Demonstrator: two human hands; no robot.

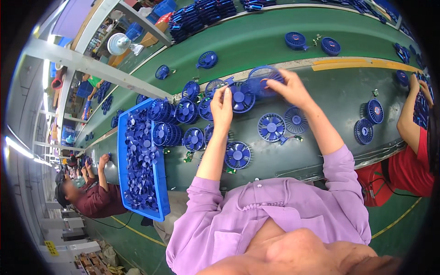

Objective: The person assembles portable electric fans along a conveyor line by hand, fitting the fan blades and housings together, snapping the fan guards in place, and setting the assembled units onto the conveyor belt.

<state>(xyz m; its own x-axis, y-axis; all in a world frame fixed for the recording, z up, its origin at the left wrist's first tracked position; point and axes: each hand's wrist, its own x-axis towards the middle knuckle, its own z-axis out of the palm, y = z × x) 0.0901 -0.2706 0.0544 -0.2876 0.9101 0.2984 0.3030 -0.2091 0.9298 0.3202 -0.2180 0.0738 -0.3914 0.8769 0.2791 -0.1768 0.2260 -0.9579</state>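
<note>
My left hand (pixel 222 109) is closed at the rim of a blue fan housing (pixel 242 97) with a bladed wheel inside, raised over the bench. In my right hand (pixel 293 89) is a round blue fan cover (pixel 263 75), smeared by motion, beside that housing; fingers and thumb close on its edge. Below lie a bladed fan housing (pixel 272 127) and a slatted cover (pixel 296 120), with a small green circuit board (pixel 298 137) by them. Another bladed housing (pixel 238 155) rests nearer me, under my left forearm. Several more bladed housings (pixel 186 111) crowd to the left of my left hand.
A blue bin (pixel 161 192) full of loose fan blades stands at the left, with stacked covers (pixel 168 133) beside it. Beyond the bench runs a green conveyor (pixel 256 46) carrying fan parts. A white post (pixel 98 68) rises at far left. Co-workers sit on both sides.
</note>
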